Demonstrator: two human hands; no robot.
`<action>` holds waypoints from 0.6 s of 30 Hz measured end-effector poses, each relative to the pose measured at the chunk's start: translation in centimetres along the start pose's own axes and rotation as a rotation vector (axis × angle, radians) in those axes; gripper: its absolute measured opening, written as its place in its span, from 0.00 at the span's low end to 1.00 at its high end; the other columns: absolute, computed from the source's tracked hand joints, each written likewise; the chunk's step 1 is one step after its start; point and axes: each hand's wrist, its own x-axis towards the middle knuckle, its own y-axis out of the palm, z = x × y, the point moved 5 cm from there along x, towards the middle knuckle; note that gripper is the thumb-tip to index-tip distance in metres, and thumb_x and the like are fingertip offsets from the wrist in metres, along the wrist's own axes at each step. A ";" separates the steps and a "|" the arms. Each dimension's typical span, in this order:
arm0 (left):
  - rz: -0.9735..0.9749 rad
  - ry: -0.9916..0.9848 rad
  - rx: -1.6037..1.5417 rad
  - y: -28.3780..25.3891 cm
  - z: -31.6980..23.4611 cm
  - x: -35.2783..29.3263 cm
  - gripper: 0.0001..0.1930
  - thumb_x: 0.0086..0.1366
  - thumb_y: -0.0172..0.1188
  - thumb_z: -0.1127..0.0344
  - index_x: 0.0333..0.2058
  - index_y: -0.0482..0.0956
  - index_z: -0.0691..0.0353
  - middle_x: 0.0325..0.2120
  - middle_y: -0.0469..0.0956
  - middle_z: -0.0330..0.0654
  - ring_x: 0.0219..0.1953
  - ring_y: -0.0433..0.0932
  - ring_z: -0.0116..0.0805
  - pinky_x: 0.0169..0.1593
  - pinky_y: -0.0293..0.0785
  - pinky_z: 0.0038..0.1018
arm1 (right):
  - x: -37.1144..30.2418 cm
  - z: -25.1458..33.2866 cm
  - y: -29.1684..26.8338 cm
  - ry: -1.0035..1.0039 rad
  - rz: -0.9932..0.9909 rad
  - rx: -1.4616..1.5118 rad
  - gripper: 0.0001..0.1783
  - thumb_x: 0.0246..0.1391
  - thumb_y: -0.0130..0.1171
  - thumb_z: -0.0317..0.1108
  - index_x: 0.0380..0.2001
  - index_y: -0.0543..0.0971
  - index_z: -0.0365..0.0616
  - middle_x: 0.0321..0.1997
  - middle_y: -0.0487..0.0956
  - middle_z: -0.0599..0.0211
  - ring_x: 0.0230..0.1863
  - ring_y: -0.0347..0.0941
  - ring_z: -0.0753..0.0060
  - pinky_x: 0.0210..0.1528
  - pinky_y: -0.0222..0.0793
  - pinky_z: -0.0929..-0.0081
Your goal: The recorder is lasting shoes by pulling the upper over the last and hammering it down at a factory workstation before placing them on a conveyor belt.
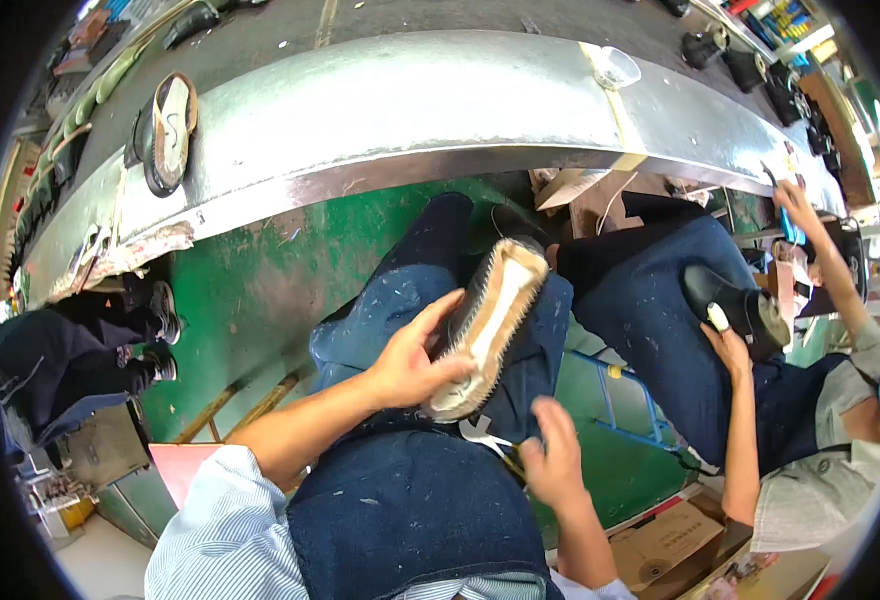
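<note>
My left hand (415, 360) is closed around an unfinished dark shoe (490, 330) held sole up over my lap. Its bare underside shows a tan rim with a pale middle strip, and small jagged ridges run along the edge. To the right of the heel, my right hand (558, 455) is apart from the shoe, slightly blurred, thumb and fingers spread. Between that hand and the shoe lies a white, curved, strip-like piece (482, 434), with something yellow close by; its kind is unclear. A dark blue apron (410, 520) covers my lap.
A metal-topped bench (410, 100) crosses ahead, bearing an upturned shoe (172, 135) and a clear plastic cup (617, 68). At right, a co-worker holds a black shoe (730, 305) and a blue-handled tool (790, 226). Cardboard boxes (665, 540) stand at lower right; another person's legs (80, 340) show left.
</note>
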 end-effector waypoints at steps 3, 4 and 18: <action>0.155 0.001 0.120 1.0 -1.2 2.0 0.61 0.52 0.72 0.72 0.70 0.29 0.63 0.70 0.45 0.57 0.69 0.54 0.45 0.67 0.58 0.35 | 6.1 0.3 1.4 0.144 -0.163 0.868 0.39 0.70 0.35 0.54 0.70 0.49 0.33 0.68 0.62 0.54 0.64 0.64 0.60 0.60 0.62 0.69; 0.214 0.051 0.375 1.4 0.1 2.4 0.62 0.51 0.71 0.74 0.70 0.26 0.62 0.70 0.44 0.58 0.70 0.53 0.49 0.68 0.57 0.35 | 8.1 1.0 1.6 0.106 -0.092 0.853 0.39 0.70 0.31 0.56 0.69 0.50 0.32 0.68 0.63 0.54 0.65 0.63 0.64 0.61 0.61 0.71; 0.351 -0.034 0.342 -0.1 2.7 0.6 0.63 0.51 0.64 0.75 0.66 0.15 0.68 0.70 0.38 0.59 0.73 0.43 0.45 0.71 0.48 0.34 | 8.5 0.4 5.5 0.098 0.017 0.692 0.42 0.70 0.28 0.56 0.68 0.48 0.25 0.70 0.59 0.46 0.71 0.55 0.58 0.71 0.49 0.68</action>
